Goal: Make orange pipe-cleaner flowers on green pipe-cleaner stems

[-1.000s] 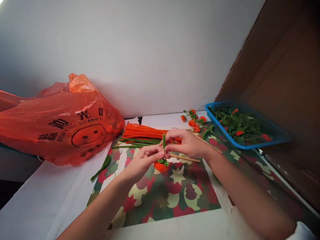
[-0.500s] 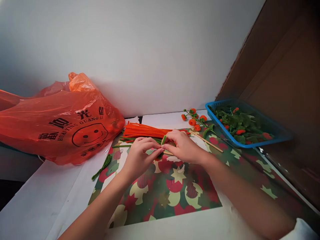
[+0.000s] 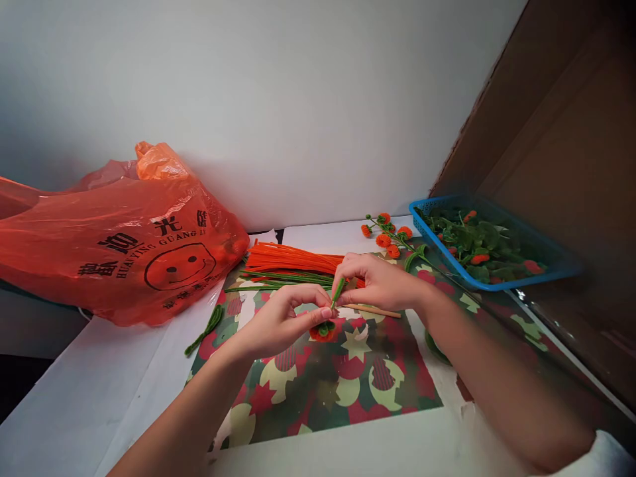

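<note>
My left hand (image 3: 278, 321) is closed in a pinch on a small orange pipe-cleaner ball with a green top (image 3: 322, 330), held just above the patterned sheet (image 3: 342, 391). My right hand (image 3: 382, 283) pinches the green pipe-cleaner stem (image 3: 338, 291) that rises from that ball. A thin wooden stick (image 3: 372, 310) lies on the sheet under my right hand. Behind my hands lies a bundle of orange pipe cleaners (image 3: 291, 258) with several green ones (image 3: 278, 281) beside it.
A big orange plastic bag (image 3: 119, 245) sits at the left by the wall. A blue basket (image 3: 546, 262) of green leaves and orange balls stands at the right. Finished orange flower stems (image 3: 390, 238) lie beside it. A loose green pipe-cleaner piece (image 3: 203, 331) lies at the sheet's left edge.
Both hands dipped toward the sheet half a second ago and have lifted again. The orange ball shows once more under my left fingers, and the green stem now leans to the right.
</note>
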{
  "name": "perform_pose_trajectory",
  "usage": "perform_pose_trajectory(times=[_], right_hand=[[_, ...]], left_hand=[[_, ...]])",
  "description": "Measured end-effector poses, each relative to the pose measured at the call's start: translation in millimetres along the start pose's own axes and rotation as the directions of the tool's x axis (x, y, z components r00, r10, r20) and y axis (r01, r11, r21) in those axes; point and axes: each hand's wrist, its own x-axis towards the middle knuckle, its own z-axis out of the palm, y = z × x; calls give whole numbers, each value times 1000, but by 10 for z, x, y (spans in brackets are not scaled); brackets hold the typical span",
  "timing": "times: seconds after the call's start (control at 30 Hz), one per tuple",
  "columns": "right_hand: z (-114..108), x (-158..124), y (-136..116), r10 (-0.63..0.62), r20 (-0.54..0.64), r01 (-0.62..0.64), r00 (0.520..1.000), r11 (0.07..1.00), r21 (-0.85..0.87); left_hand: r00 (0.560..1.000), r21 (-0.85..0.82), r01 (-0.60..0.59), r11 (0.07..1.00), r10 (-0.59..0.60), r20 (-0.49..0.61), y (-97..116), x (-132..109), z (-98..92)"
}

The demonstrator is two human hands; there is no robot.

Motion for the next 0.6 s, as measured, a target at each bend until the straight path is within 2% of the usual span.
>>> perform_pose_trajectory(times=[0.2, 0.27, 0.4, 0.5, 0.6], right_hand=[[40, 26, 55, 75, -52, -74, 996, 997, 19], [56, 30, 48, 105, -86, -103, 991, 994, 24], [70, 30, 18, 122, -119, -120, 985, 993, 20], [73, 29, 16, 125, -143, -127, 982, 992, -7], [64, 33, 40, 102, -185, -104, 977, 995, -2]], left_hand=[[991, 284, -38, 958, 73, -115, 61, -10, 69], [976, 426, -34, 904, 122, -182, 64, -4, 123], [918, 641, 20, 768, 240, -316, 23, 9, 222], [893, 668, 58, 742, 260, -366, -13, 15, 245], [893, 620, 73, 781, 225, -389, -14, 16, 237]])
